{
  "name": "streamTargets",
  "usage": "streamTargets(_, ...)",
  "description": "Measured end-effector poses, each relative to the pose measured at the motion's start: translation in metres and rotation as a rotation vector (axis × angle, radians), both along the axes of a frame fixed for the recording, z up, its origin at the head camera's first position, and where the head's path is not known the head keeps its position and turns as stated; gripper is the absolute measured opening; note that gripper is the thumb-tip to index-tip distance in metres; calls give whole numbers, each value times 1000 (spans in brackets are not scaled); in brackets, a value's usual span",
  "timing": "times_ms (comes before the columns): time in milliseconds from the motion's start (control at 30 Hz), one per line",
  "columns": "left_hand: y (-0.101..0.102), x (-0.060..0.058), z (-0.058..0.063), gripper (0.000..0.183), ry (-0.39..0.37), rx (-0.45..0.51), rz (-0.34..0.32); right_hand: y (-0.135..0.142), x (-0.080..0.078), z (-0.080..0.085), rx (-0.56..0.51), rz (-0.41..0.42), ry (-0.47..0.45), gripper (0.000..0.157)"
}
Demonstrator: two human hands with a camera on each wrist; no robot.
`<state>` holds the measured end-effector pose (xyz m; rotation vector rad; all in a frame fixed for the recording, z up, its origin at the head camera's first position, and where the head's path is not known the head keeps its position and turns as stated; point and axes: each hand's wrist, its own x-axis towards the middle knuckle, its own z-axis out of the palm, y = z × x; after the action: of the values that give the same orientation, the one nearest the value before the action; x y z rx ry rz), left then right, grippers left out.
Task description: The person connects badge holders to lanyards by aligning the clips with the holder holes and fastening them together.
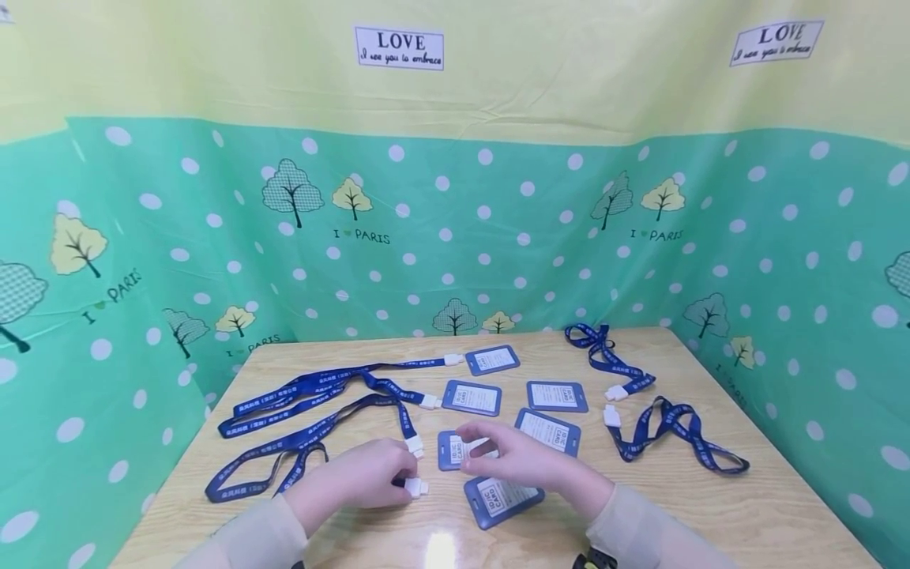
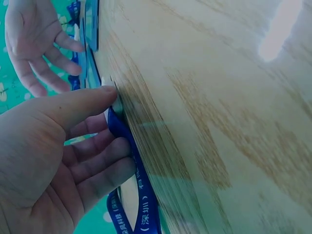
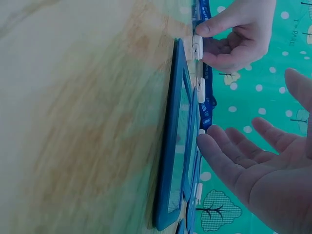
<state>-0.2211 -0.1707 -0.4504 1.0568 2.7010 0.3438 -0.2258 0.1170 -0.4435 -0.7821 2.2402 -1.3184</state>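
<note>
Right beside the near card holder (image 1: 501, 503), on its left, the left hand (image 1: 362, 474) pinches the end of a blue strap (image 2: 141, 183) by its white clip (image 1: 415, 487). The thumb and a finger are pressed together there, and the other fingers (image 2: 109, 183) are bent in. The right hand (image 1: 522, 458) is just over the far edge of the near card holder, with its fingers (image 3: 222, 158) spread apart and a bit bent, and nothing in them. I cannot tell if their tips touch anything. A second white clip (image 1: 415, 445) lies to the left of the near card holder and a little past it. Five other card holders (image 1: 472, 397) lie flat past the near card holder, some a bit left and some a bit right, and the right hand hides bits of a few. More blue straps (image 1: 284, 393) lie in long loops far to the left of it. Two twisty blue straps (image 1: 700, 454) sit well to the right of it and farther back. All of these things lie on the wood-look surface (image 1: 753, 514). A green and yellow cloth (image 1: 426, 197) with dots and trees hangs behind the near card holder.
</note>
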Motion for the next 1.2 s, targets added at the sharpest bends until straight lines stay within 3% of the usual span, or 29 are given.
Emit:
streamTargets(367, 1, 2, 0, 10, -38, -7, 85, -6, 2, -4, 68, 60, 32, 53)
streamTargets(633, -3, 4, -2, 11, -17, -6, 80, -9, 5, 0, 65, 63, 27, 52)
streamTargets(1200, -4, 11, 4, 8, -33, 8, 78, 1, 2, 20, 38, 46, 103, 52)
